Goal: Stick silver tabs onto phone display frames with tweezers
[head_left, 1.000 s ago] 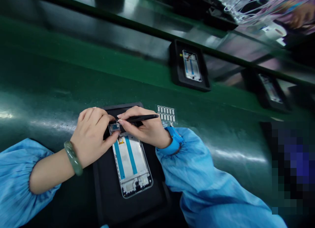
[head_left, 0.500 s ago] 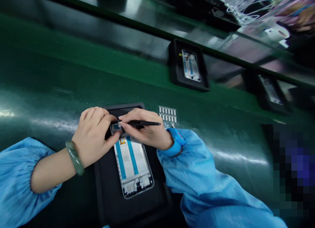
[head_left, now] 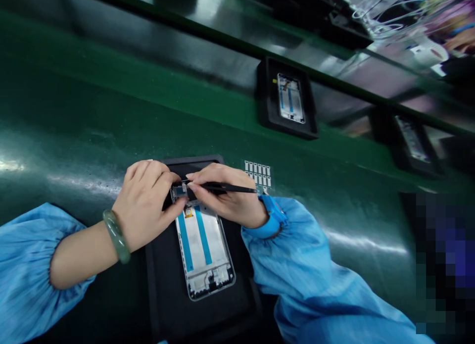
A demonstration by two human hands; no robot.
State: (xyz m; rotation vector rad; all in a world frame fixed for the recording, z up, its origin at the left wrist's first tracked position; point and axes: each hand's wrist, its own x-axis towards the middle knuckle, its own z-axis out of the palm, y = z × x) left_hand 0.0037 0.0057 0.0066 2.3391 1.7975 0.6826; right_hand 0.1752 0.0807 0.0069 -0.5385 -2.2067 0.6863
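Note:
A phone frame (head_left: 203, 242) with two blue strips lies in a black tray (head_left: 165, 284). My left hand (head_left: 144, 200), with a green bangle on the wrist, has its thumb and forefinger apart at the frame's top left corner, touching its edges. Black tweezers (head_left: 232, 187) are pinched in my right hand (head_left: 226, 190), their tip over the top end of the frame. My fingers partly cover that end, and whatever lies at the tweezers' tip is too small to make out.
A sheet of small pale labels (head_left: 259, 173) lies beyond my right wrist. Farther back, a black tray (head_left: 269, 119) holds another phone frame (head_left: 292, 99), and one more tray (head_left: 397, 151) stands at the right. White cables (head_left: 378, 27) hang at the top right.
The whole view has shifted slightly, so hands and trays appear a little farther right. The tweezers' rear end has tilted slightly lower; both hands keep their places at the frame.

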